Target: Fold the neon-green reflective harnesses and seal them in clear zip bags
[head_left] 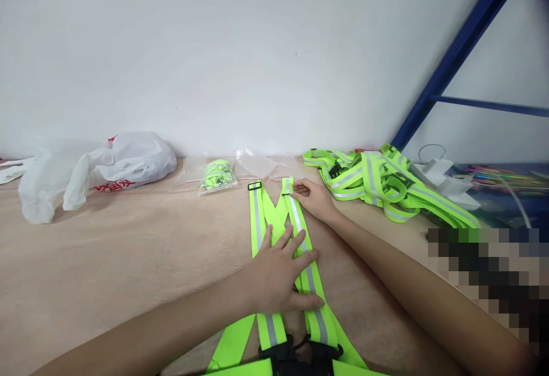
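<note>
A neon-yellow reflective vest harness [311,276] with silver stripes lies stretched out on the wooden table before me. My left hand [285,270] rests flat across its two shoulder straps, fingers spread. At the far end of the right strap, my right hand [313,196] pinches the strap's edge beside a slider, thumb against fingers. A black slider buckle [254,186] sits at the top of the left strap. Close to me, a black plastic buckle [302,359] joins the straps at the bottom edge of the view.
Several more reflective straps [373,178] lie heaped at the back right. By the wall are a clear bag with a folded harness [218,174] and white plastic bags [132,158]. A blue metal frame [454,50] and colourful pens [501,175] stand to the right.
</note>
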`<state>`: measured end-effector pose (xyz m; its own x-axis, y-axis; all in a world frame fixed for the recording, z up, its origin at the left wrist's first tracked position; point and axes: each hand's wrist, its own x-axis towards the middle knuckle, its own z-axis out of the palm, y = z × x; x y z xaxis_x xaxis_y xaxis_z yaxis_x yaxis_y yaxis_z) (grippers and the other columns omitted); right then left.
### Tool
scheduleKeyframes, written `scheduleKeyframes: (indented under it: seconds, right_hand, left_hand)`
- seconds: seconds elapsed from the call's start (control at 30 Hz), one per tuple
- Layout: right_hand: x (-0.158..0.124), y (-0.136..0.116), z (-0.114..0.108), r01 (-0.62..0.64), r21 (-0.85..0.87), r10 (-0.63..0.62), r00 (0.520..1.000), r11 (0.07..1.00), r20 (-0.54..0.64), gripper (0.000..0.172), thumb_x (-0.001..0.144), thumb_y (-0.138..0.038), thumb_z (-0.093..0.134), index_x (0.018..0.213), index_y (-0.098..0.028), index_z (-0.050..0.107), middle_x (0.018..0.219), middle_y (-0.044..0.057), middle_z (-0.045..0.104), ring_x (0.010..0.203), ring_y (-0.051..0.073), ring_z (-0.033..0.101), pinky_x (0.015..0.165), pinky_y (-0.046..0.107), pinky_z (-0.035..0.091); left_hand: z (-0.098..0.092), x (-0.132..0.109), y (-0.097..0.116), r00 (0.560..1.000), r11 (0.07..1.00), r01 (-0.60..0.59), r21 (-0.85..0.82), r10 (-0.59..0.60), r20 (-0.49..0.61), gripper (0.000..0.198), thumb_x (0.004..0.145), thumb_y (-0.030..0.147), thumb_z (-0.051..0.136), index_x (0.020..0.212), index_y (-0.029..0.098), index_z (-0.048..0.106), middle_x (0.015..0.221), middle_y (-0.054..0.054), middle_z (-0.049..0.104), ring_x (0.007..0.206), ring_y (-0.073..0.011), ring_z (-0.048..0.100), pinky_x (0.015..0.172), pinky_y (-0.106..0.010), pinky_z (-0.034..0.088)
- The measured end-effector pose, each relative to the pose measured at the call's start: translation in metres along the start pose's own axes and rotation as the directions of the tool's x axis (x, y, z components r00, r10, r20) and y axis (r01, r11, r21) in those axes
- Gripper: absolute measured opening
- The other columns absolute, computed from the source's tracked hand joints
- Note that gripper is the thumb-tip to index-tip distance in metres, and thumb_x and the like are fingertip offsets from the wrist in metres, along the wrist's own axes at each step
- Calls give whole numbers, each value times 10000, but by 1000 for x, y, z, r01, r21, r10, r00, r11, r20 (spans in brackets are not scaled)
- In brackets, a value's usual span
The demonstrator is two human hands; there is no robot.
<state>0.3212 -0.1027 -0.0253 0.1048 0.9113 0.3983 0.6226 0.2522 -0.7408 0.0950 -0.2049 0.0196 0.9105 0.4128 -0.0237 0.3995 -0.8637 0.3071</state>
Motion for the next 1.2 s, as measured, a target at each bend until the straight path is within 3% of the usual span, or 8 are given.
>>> scheduleKeyframes:
  seconds: [0.2, 0.37, 0.67, 0.93, 1.2]
  right_hand:
    - [8, 3, 3, -43, 58, 45, 998, 997, -41, 105, 749, -263, 705, 841, -218, 681, 824, 27, 735, 729, 197, 680, 750, 374, 582]
    - [8, -1, -1, 9, 118, -14, 999, 993, 39, 84, 773, -282, 680, 816, -215, 705, 909, 37, 749, 854, 208, 696, 834, 356, 560]
    - [-1, -10, -8, 267, 48, -271, 947, 963, 174, 54, 808, -248, 626, 784, -234, 671, 881, 35, 719, 907, 228, 651, 879, 380, 503]
    - [-2, -8, -6, 172, -16, -166, 967, 985, 195, 197, 799, -225, 608, 985, -225, 674, 1006, 37, 704, 873, 206, 624, 829, 355, 491]
    - [-2, -7, -3, 212, -24, -205, 964, 977, 169, 230, 791, -168, 565, 998, -213, 655, 1025, 60, 687, 935, 221, 616, 821, 355, 483]
  left_hand:
    - [-1, 0, 0, 1000, 1000, -8, -4, 8, 3, 821, 857, 767, 475, 1502, 266, 393, 1620, -197, 257, 1500, -451, 142, 1114, -779, 116]
    - [0, 0, -1, 1000, 1000, -3, -6, 3, -13, 820, 851, 765, 491, 1500, 274, 396, 1620, -189, 265, 1504, -438, 145, 1122, -771, 110]
    - [1, -1, -2, 1000, 1000, -1, -29, 0, -25, 811, 849, 776, 474, 1497, 294, 397, 1609, -191, 291, 1498, -449, 160, 1107, -789, 114]
    - [1, -2, -2, 1000, 1000, -13, -8, 13, -27, 818, 865, 767, 456, 1509, 269, 382, 1615, -201, 270, 1503, -440, 136, 1121, -771, 104]
    - [4, -3, -2, 1000, 1000, -17, -2, 17, -23, 827, 866, 782, 428, 1514, 272, 371, 1624, -196, 246, 1502, -448, 127, 1121, -774, 96]
